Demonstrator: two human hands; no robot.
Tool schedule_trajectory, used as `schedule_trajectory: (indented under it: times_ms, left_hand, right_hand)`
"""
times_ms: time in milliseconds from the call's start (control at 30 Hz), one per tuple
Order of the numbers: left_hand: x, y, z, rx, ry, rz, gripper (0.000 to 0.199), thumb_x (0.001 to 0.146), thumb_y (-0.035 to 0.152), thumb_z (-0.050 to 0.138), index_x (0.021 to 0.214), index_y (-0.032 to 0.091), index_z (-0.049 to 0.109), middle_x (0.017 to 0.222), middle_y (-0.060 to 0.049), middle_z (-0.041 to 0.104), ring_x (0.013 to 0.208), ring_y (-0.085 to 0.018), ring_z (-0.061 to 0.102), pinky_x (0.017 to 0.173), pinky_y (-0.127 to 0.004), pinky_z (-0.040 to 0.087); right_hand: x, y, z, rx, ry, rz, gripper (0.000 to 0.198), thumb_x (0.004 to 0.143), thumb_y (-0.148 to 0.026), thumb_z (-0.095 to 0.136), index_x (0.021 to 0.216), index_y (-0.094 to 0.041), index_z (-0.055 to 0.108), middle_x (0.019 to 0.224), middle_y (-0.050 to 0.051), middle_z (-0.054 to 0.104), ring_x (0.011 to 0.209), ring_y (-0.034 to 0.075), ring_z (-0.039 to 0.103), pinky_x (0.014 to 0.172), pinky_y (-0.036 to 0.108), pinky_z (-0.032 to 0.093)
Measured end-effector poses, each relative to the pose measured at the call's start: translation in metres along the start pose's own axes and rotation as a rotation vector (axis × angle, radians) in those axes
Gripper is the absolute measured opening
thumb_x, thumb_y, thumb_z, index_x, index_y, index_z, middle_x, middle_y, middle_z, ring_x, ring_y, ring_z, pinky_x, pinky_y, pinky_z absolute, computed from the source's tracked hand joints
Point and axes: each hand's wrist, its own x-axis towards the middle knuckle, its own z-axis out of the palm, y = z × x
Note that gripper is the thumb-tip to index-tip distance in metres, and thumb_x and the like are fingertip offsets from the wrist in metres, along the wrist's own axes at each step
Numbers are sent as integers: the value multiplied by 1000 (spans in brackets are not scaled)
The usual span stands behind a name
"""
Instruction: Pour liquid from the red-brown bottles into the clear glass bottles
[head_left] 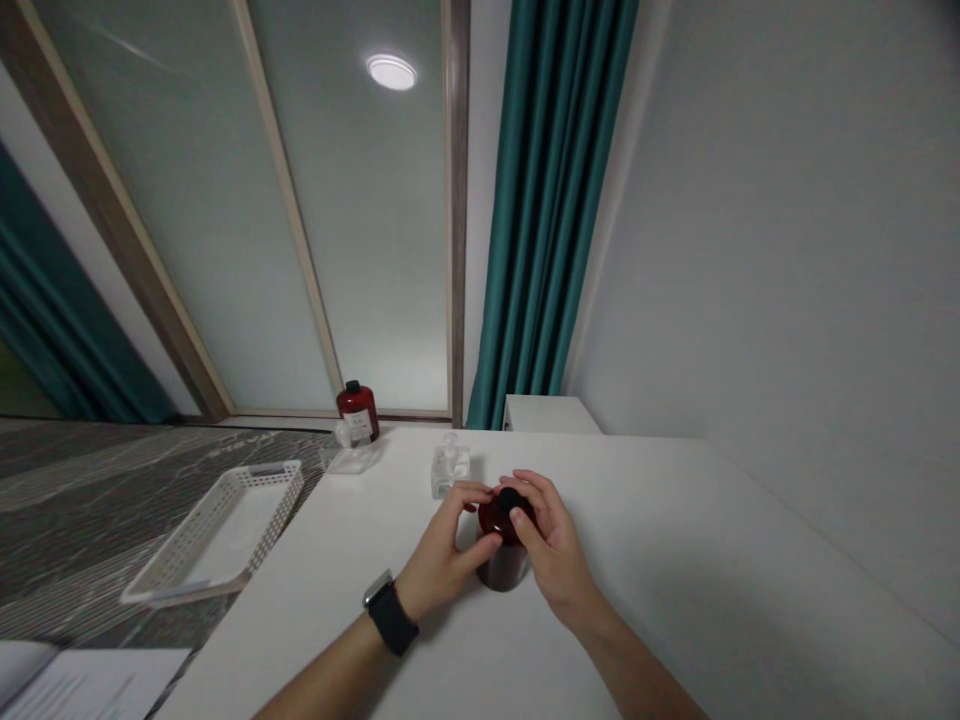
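Two hands close on one dark red bottle [501, 573] in the head view, which stands upright on the white counter [660, 520], near the middle. The left hand [448, 562] is clamped on the left of the bottle, its fingers bent over the far side and its thumb on the near side. The right hand [561, 560] is clamped on the right, its fingers behind the bottle and its thumb just beside the black cap [508, 498]. A watch [390, 612] with a black strap sits on the left wrist.

Just beyond the left hand, on the counter, stands a clear glass bottle [451, 468]. Well apart from it, at the far left corner, stands a second red bottle [359, 405] with a black top and a white label [359, 425]. Near it is a clear, flat piece [351, 461], perhaps a tray or a lid; it is too faint to be sure.

Left of the counter, over a grey striped surface, is a white basket [191, 525] with holes in its sides. At the near left are printed papers [112, 685]. At the far side are a frosted glass door [367, 250], a teal curtain [551, 220] and a low white box [553, 414]; a grey wall [787, 250] fills the right.
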Motion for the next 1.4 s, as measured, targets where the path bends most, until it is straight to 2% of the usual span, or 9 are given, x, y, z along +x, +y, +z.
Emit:
schedule_trajectory:
  times_ms: [200, 400, 567, 667, 800, 900, 1033, 1167, 1400]
  left_hand:
    - [0, 5, 2, 32, 31, -21, 30, 84, 15, 62, 110, 22, 51, 118, -8, 57, 111, -25, 54, 95, -40, 42]
    - [1, 10, 0, 78, 22, -55, 50, 70, 17, 75, 112, 22, 48, 120, -8, 55, 112, -27, 54, 98, -42, 42]
    - [1, 6, -4, 142, 18, -11, 54, 70, 16, 71, 116, 22, 45, 119, -9, 54, 112, -28, 54, 98, -45, 43]
    - [4, 2, -17, 188, 29, 2, 58, 70, 18, 70, 121, 21, 42, 119, -10, 53, 110, -28, 55, 97, -47, 46]
    - [11, -3, -52, 263, 107, 10, 56, 73, 25, 68, 122, 20, 42, 117, -11, 52, 108, -28, 57, 95, -48, 50]
    - [15, -8, -81, 323, 174, -27, 51, 75, 28, 66, 120, 20, 42, 117, -10, 52, 106, -27, 59, 94, -47, 52]
    - [17, -19, -107, 422, 273, -106, 51, 73, 29, 66, 118, 20, 43, 117, -10, 55, 105, -27, 61, 94, -49, 53]
    - [17, -30, -117, 483, 331, -152, 53, 73, 30, 66, 119, 19, 42, 116, -10, 57, 106, -28, 62, 94, -50, 53]
    - [17, -37, -114, 451, 352, -183, 56, 72, 26, 67, 120, 18, 41, 115, -11, 58, 105, -26, 63, 92, -47, 53]
  right_hand:
    - [-2, 2, 0, 42, 2, 28, 37, 91, -43, 62, 123, -27, 53, 121, 7, 68, 120, 22, 60, 107, 37, 44]
    - [-4, 8, -4, 191, -30, 58, 39, 91, -41, 62, 128, -29, 53, 132, 6, 64, 132, 24, 50, 115, 43, 33]
    - [-2, 11, -6, 235, 38, 69, 35, 90, -42, 61, 122, -28, 57, 131, 8, 64, 126, 25, 55, 112, 45, 35]
    - [0, 12, -7, 139, 82, 81, 32, 90, -41, 60, 119, -26, 58, 123, 8, 68, 119, 24, 58, 109, 43, 37]
    - [2, 13, -7, -38, 129, 130, 31, 89, -39, 59, 116, -24, 58, 112, 8, 69, 106, 23, 62, 96, 39, 45]
    - [0, 15, -4, -113, 123, 120, 30, 87, -38, 58, 114, -23, 59, 104, 7, 69, 97, 22, 63, 89, 37, 47]
    - [-3, 16, 1, -161, 87, 110, 29, 86, -35, 57, 111, -22, 60, 99, 6, 68, 94, 22, 63, 90, 37, 47]
    - [-5, 17, 4, -201, 38, 110, 29, 86, -34, 56, 112, -22, 60, 99, 6, 67, 94, 22, 63, 91, 37, 47]
    - [-6, 20, 2, -254, 9, 88, 28, 88, -33, 54, 113, -23, 60, 97, 6, 67, 94, 22, 63, 93, 39, 46]
